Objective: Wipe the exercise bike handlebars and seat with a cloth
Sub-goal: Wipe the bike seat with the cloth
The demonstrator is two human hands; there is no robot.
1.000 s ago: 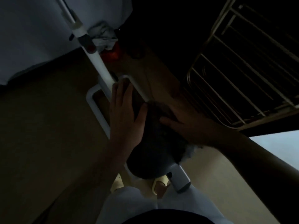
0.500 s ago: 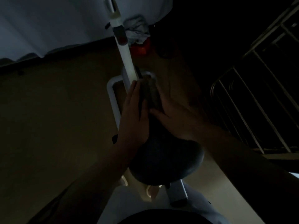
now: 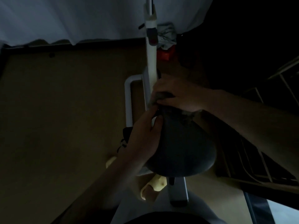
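My right hand (image 3: 178, 94) grips the dark crumpled cloth (image 3: 160, 96) at the black padded seat's (image 3: 182, 146) nose, my left hand (image 3: 145, 135) curled around its side.

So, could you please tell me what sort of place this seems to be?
Probably a dim room at home, not a gym: pale curtains hang down to a bare floor, a wire rack stands at the right, and the single exercise bike is squeezed between them.

Right hand (image 3: 178, 94) on seat (image 3: 181, 146) nose; left hand (image 3: 144, 135) on seat's left.
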